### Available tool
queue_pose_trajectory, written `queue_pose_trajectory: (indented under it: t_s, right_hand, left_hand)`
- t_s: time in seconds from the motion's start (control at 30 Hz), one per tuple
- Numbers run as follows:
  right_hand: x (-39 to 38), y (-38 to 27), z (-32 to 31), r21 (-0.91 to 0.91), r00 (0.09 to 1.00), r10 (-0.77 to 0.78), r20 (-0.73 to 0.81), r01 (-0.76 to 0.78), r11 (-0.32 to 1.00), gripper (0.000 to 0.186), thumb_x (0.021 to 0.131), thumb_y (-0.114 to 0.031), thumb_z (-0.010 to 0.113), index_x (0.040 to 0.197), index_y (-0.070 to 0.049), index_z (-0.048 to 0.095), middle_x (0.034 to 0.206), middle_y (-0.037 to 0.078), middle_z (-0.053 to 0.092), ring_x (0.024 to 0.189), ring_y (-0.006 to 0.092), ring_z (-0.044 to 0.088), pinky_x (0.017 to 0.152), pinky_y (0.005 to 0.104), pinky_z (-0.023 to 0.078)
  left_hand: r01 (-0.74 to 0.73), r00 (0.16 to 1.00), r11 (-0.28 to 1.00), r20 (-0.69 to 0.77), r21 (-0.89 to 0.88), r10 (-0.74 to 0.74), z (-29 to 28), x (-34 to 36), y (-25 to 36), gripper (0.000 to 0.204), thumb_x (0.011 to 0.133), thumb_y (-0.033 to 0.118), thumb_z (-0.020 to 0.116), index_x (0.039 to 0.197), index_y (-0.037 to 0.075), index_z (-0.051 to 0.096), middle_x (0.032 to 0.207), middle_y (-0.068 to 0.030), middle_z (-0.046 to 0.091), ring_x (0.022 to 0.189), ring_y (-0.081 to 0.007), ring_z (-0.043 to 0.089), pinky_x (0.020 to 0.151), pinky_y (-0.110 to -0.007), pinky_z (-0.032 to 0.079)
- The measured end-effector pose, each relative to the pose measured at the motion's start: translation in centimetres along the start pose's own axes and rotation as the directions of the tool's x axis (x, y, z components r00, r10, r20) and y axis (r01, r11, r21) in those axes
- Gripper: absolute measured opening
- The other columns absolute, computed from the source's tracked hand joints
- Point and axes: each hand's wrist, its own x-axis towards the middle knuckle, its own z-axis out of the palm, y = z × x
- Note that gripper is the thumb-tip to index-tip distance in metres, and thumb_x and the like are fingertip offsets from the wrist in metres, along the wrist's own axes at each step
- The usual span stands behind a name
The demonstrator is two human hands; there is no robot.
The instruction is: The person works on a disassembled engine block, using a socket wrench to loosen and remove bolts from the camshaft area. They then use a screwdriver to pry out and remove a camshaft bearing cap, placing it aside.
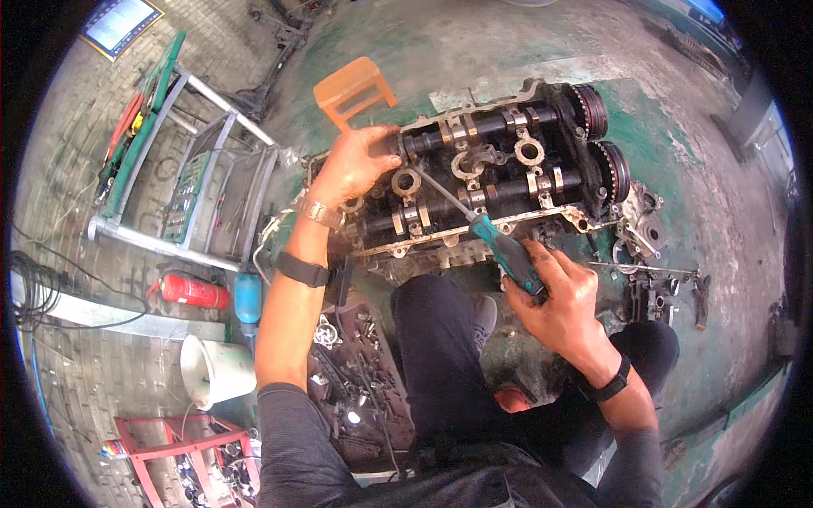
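A cylinder head (500, 182) with two dark camshafts (525, 193) lies in front of me, its sprockets (611, 173) at the right end. My right hand (555, 296) is closed round the teal and black handle of a screwdriver (500, 241). The metal shaft slants up and left, and its tip reaches the far camshaft near my left hand (356, 165). That left hand bends over the left part of the far camshaft, thumb and fingers curled against something dark. Whether it grips a separate part is hidden.
An orange stool (354, 85) stands beyond the cylinder head. To the left are a tool trolley (161, 229), a red fire extinguisher (195, 290) and a white bucket (216, 372). A tray of loose metal parts (356, 389) sits by my left arm. More engine parts (648, 296) lie at right.
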Motion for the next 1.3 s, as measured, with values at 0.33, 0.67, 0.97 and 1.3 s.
queue_pose_trajectory:
  t_s: [0.33,0.67,0.97,1.3]
  right_hand:
    - [-0.2,0.6,0.0,-0.012,0.999,-0.005,0.043,0.006,1.0,0.051,0.071,-0.01,0.079,0.118,0.004,0.063,0.081,0.017,0.065,0.065,0.0323,0.065,0.057,0.0386,0.051]
    - [-0.2,0.7,0.2,0.028,1.0,-0.014,0.021,0.014,1.0,0.049,0.072,-0.009,0.079,0.116,0.004,0.062,0.08,0.017,0.064,0.061,0.0327,0.064,0.054,0.0387,0.05]
    - [0.5,0.0,0.2,-0.017,0.989,0.102,0.103,-0.101,0.995,0.047,0.074,-0.015,0.079,0.115,0.002,0.062,0.082,0.02,0.066,0.065,0.0348,0.066,0.058,0.0406,0.051]
    - [2.0,-0.2,0.7,-0.104,0.937,0.229,0.262,-0.208,0.973,0.035,0.078,-0.03,0.078,0.091,-0.001,0.063,0.068,0.018,0.064,0.063,0.0399,0.065,0.06,0.0448,0.05]
  left_hand:
    - [-0.001,1.0,1.0,-0.016,-0.003,0.001,0.0,-0.2,0.1,0.05,0.08,0.009,0.076,0.126,-0.003,0.061,0.122,-0.0205,0.067,0.113,-0.0273,0.065,0.098,-0.037,0.049]
    - [0.006,1.0,1.0,-0.002,0.001,-0.006,0.1,-0.2,-0.1,0.044,0.084,0.002,0.071,0.127,-0.003,0.062,0.116,-0.0067,0.069,0.104,-0.0136,0.061,0.096,-0.031,0.047]
    - [-0.012,1.0,1.0,-0.017,-0.013,0.012,0.3,-0.2,-0.1,0.045,0.083,0.004,0.072,0.126,-0.003,0.062,0.117,-0.0103,0.068,0.107,-0.0182,0.062,0.097,-0.032,0.048]
    - [0.004,1.0,1.0,0.013,-0.013,-0.004,0.0,-0.2,0.3,0.049,0.082,0.001,0.074,0.13,-0.001,0.061,0.118,-0.0051,0.069,0.105,-0.0119,0.06,0.096,-0.029,0.047]
